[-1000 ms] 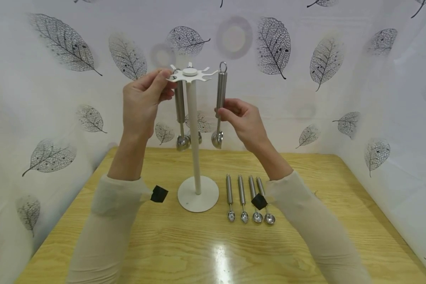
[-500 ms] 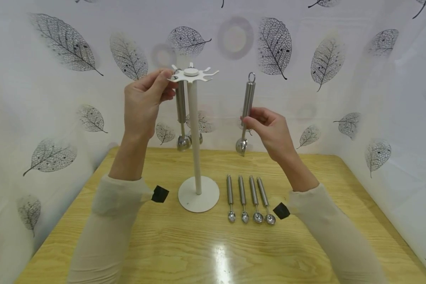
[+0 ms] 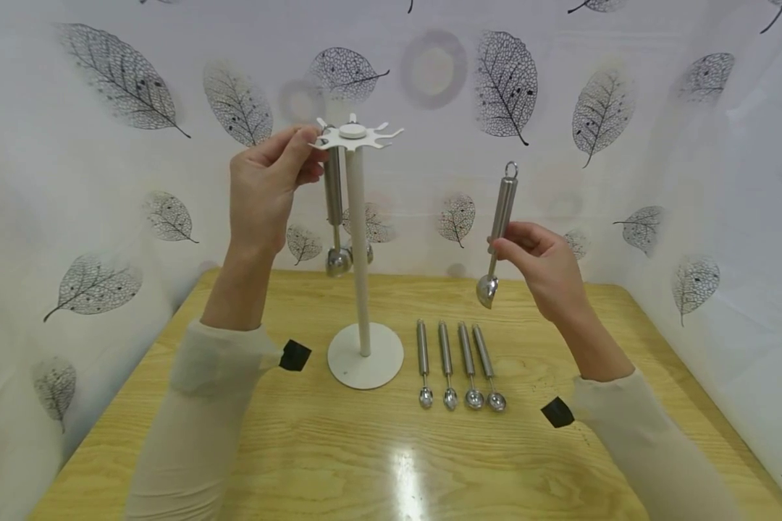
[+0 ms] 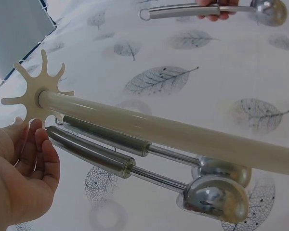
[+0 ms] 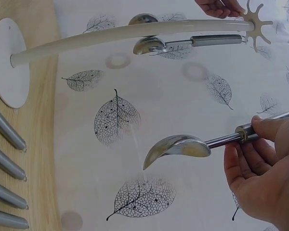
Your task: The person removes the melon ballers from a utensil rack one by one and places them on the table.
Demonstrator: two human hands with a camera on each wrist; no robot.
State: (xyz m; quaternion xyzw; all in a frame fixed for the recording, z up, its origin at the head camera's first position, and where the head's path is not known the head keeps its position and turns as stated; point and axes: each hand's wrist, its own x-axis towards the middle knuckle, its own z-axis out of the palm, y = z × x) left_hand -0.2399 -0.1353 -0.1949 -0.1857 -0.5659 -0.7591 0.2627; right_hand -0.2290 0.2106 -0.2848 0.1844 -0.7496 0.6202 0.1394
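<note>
In the head view my left hand [image 3: 261,192] pinches the star-shaped top of a white utensil stand [image 3: 358,253] at one of its left hooks. Two metal scoops [image 4: 214,198] hang on the stand close to those fingers, bowls downward. Well right of the stand, my right hand [image 3: 547,268] grips another metal scoop [image 3: 505,206] low on its handle, near the neck. This scoop is held upright in the air, slightly tilted, ring at the top. In the right wrist view its bowl [image 5: 178,147] looks deep with a pointed tip.
Several small metal scoops [image 3: 465,354] lie in a row on the wooden table [image 3: 300,449], right of the stand's round base [image 3: 365,376]. Their handles point away from me. A leaf-patterned cloth [image 3: 560,43] surrounds the table's back and sides.
My right hand has carried its scoop away from the stand's hooks, rightward and down. The left hand keeps its place at the stand's top, and the hanging scoops stay put.
</note>
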